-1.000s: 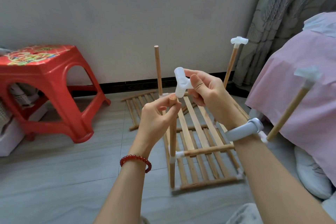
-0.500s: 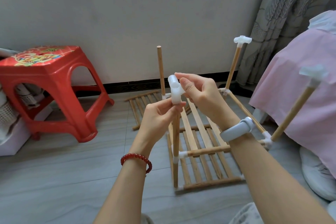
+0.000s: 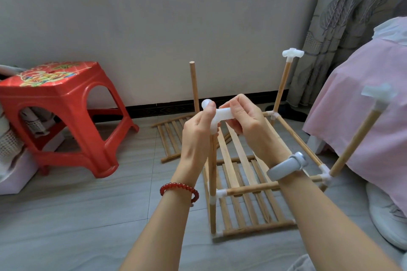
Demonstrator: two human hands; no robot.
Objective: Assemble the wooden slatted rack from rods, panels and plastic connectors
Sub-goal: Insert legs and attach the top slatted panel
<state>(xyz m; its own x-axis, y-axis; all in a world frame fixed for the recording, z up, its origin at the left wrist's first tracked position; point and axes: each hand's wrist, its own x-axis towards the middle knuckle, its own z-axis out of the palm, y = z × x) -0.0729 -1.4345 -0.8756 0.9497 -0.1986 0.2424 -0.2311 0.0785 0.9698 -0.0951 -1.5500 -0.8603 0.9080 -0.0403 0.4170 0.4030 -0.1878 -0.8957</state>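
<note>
A part-built wooden rack (image 3: 246,189) stands on the floor, its slatted panel low between four upright rods. A white plastic connector (image 3: 221,116) sits on top of the near left rod (image 3: 212,171). My left hand (image 3: 198,130) grips the connector's left arm and the rod top. My right hand (image 3: 244,121) pinches the connector's right arm. The far right rod (image 3: 282,86) and the near right rod (image 3: 354,136) each carry a white connector. The far left rod (image 3: 194,86) has a bare top.
A second slatted panel (image 3: 171,136) lies flat on the floor behind the rack. A red plastic stool (image 3: 61,105) stands at the left by the wall. A bed with a pink cover (image 3: 361,103) and a curtain (image 3: 348,17) close in the right side.
The connector went from held above the near left rod down onto its top. My left hand shifted from the rod's tip up onto the connector.
</note>
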